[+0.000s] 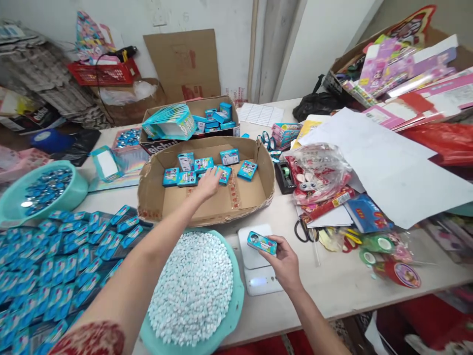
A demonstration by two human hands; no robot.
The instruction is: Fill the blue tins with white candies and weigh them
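My left hand [210,184] reaches into a shallow brown cardboard carton [177,204], its fingers bent onto a small blue candy box [224,174] lying there. Several similar blue boxes lie around it in the carton. In my right hand [285,261], between thumb and fingers, is another blue candy box [260,242] with its printed face up. It is held over a white digital scale [254,285] with a lit display. Between my arms stands a turquoise basin [236,308] of small pale candies [192,286].
Many blue boxes [59,266] cover the table at left, by a turquoise bowl [76,185] of shiny blue pieces. Behind the carton stands a second box [236,129] of blue packs. Right are a tape dispenser [286,177], black scissors [302,230], bags and paper sheets [377,158].
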